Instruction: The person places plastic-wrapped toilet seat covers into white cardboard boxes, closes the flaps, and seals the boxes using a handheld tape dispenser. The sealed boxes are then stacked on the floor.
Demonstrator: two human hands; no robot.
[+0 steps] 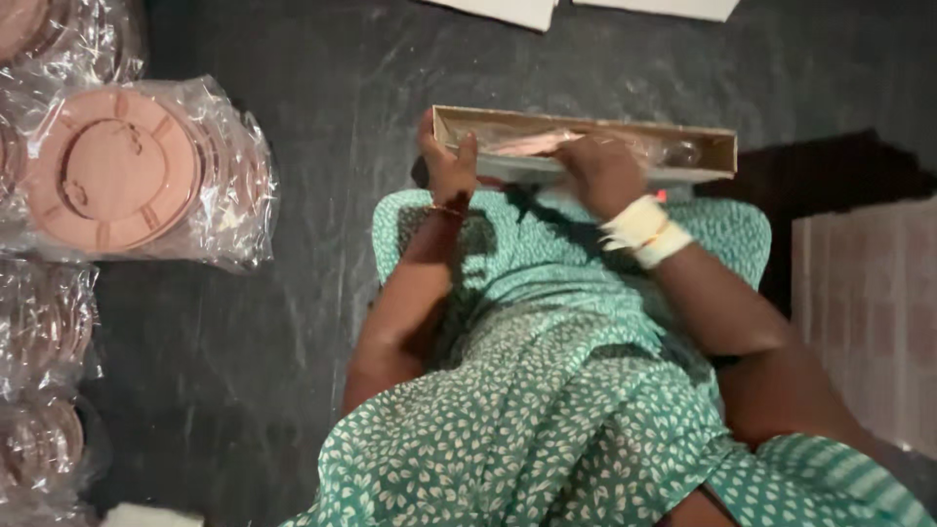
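Observation:
A flat, shallow cardboard box [703, 148] rests on my knees, its open side facing me. My left hand [447, 164] grips the box's left end, thumb over the rim. My right hand [603, 171] reaches into the box and presses on a pink item wrapped in clear plastic [527, 142]. A white cloth band [644, 230] circles my right wrist. I wear a green dress with white leaf print [547, 381] over my lap.
Round pink clock faces in clear plastic bags [117, 171] are stacked at the left on the dark floor [293, 322]. More bagged discs [44, 327] lie below them. A pale ribbed sheet [869, 322] sits at right, white cards [508, 10] at the top.

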